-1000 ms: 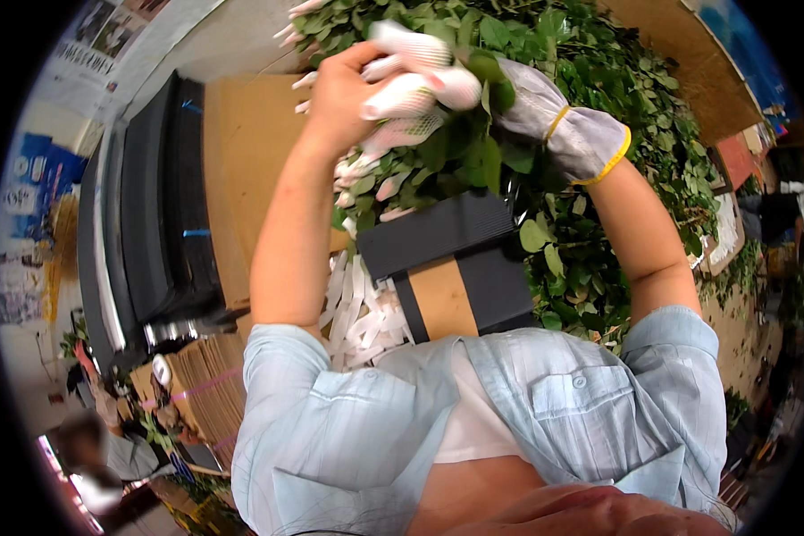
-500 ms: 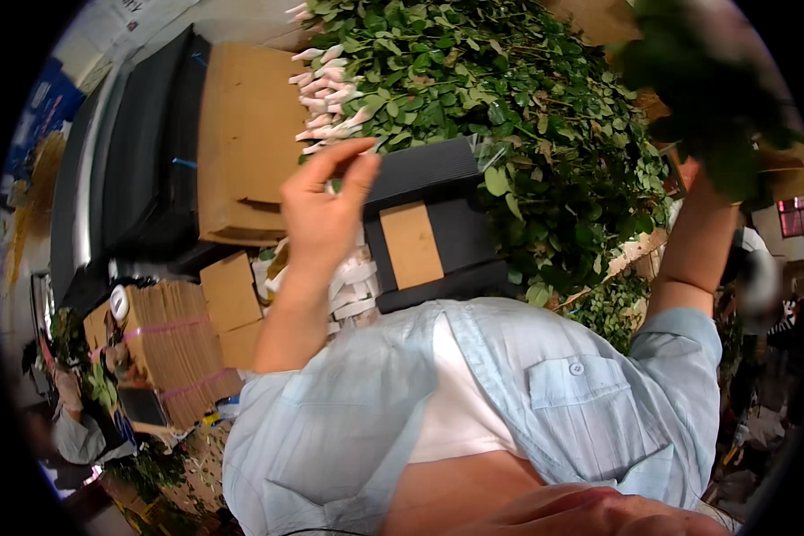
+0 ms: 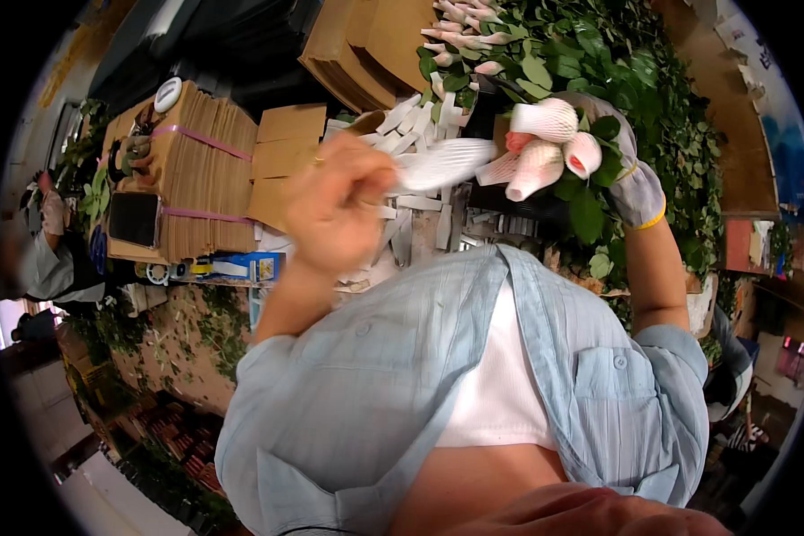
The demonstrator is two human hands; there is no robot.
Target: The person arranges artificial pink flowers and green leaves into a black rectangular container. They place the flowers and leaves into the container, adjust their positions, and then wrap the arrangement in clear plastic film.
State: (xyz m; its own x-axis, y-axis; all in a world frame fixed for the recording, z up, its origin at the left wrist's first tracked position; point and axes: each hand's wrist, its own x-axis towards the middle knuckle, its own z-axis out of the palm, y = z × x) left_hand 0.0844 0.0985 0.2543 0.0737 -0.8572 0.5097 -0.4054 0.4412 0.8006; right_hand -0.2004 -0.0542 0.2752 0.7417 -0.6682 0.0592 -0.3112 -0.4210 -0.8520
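My bare left hand (image 3: 339, 201), blurred by motion, pinches a white foam net sleeve (image 3: 447, 165) by one end. The sleeve's other end points at several pinkish-red roses (image 3: 543, 134), each bud wrapped in its own white foam net. My right hand, in a pale glove (image 3: 641, 183) with a yellow cuff edge, holds these roses; leaves and buds hide most of its fingers. Loose foam net sleeves (image 3: 411, 214) lie in a pile below and around my left hand. Beyond the bunch spread more leafy roses (image 3: 661, 89), with netted buds (image 3: 464, 36) lined up at their left.
Left of the pile stands a strapped stack of flat cardboard (image 3: 210, 170) with a white roll (image 3: 167, 94) on top. Bent cardboard sheets (image 3: 357, 45) stand at the back. A person in grey (image 3: 58, 268) is at the far left, another person (image 3: 731, 357) at the right.
My right hand has swung in from the far right, bringing the roses before me. The left hand now holds a foam net sleeve. My view has turned left.
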